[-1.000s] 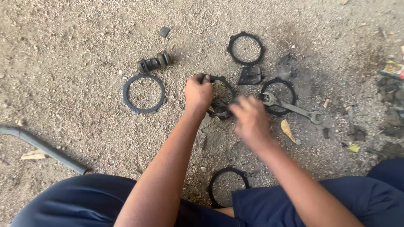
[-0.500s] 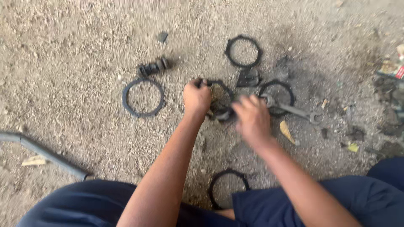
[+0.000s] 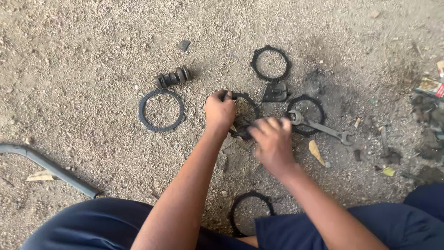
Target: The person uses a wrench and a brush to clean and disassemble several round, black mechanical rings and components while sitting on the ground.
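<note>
Right hand (image 3: 273,141) now lower, both hands, left hand (image 3: 219,111) too, clamped on black ring (image 3: 245,115).

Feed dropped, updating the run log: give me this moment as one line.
left hand: gripping black ring on gravel | right hand: on ring's near edge | wrench: lying right, untouched | ridged cylinder: lying left

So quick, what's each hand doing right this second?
Left hand: closed on the rim of a black toothed ring plate on the gritty ground.
Right hand: fingers curled over the ring's near edge; a firm grip cannot be told.
</note>
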